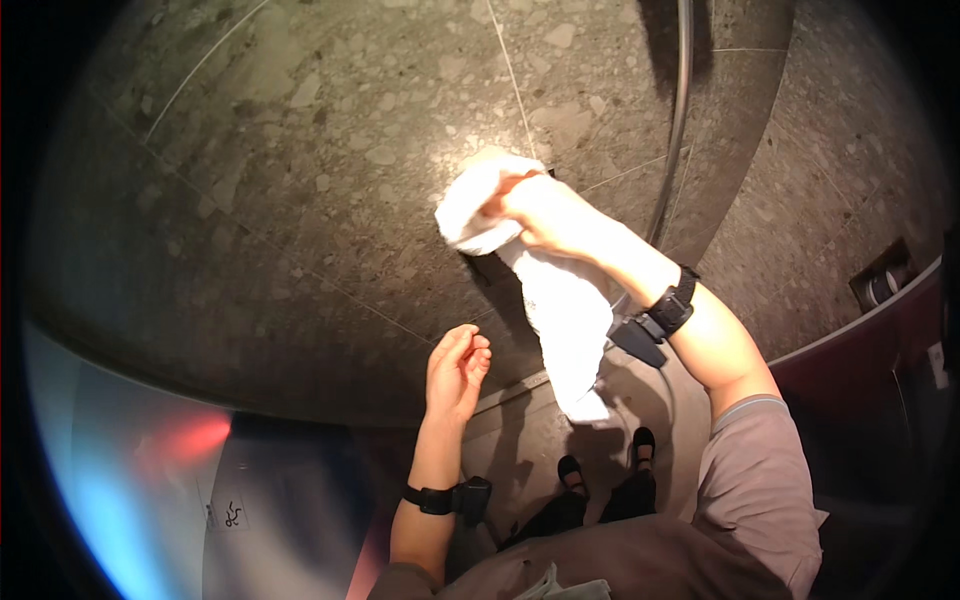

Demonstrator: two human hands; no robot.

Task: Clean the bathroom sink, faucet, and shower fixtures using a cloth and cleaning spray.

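My right hand (544, 214) grips a bunched white towel (566, 322) up against the grey stone-patterned tile wall (315, 195). The towel's upper part wraps around my fingers, and its long end hangs down toward the floor. Behind the cloth, part of a dark fixture shows; the rest of it is hidden. My left hand (456, 375) hovers lower and to the left of the towel, apart from it. Its fingers are loosely curled and hold nothing. Both forearms wear black straps with small black devices.
A metal rail or hose (682, 97) runs down the wall at upper right. Farther right, a small recess (881, 285) holds a round white-rimmed object. My black shoes (570, 472) stand on the pale floor (517, 457). A panel bearing a mark (232, 516) is at lower left.
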